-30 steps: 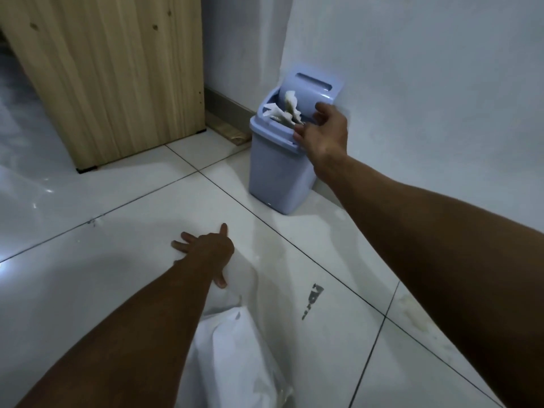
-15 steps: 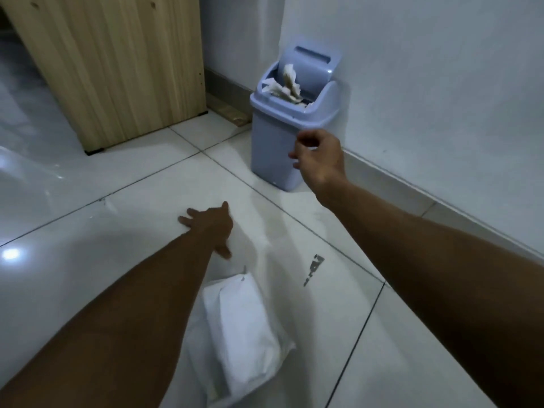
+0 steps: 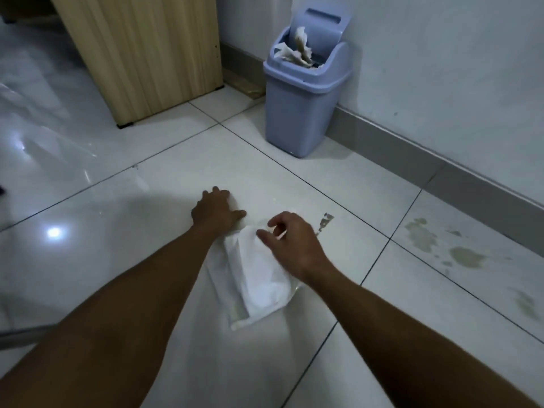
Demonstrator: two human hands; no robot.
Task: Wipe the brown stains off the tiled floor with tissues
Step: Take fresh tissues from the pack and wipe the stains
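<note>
A white tissue pack (image 3: 259, 278) lies on the glossy white tiled floor (image 3: 338, 184) between my forearms. My right hand (image 3: 291, 242) is over the pack's far end, thumb and forefinger a little apart and touching the top tissue, nothing gripped. My left hand (image 3: 216, 212) rests flat on the floor just beyond the pack's left corner. Brownish stains (image 3: 468, 256) are spread over the tile to the right, with another patch (image 3: 421, 234) nearer the wall. A small dark mark (image 3: 325, 220) sits on the tile just right of my right hand.
A lilac swing-lid bin (image 3: 300, 113) stands against the white wall, crumpled used tissues (image 3: 297, 53) sticking out of its opening. A wooden cabinet (image 3: 153, 54) stands at the back left. A grey skirting board (image 3: 441, 169) runs along the wall to the right.
My right hand has left the bin and come back down to the tissue pack. My left hand stays on the floor. The view has drawn back, showing the stained tile at right.
</note>
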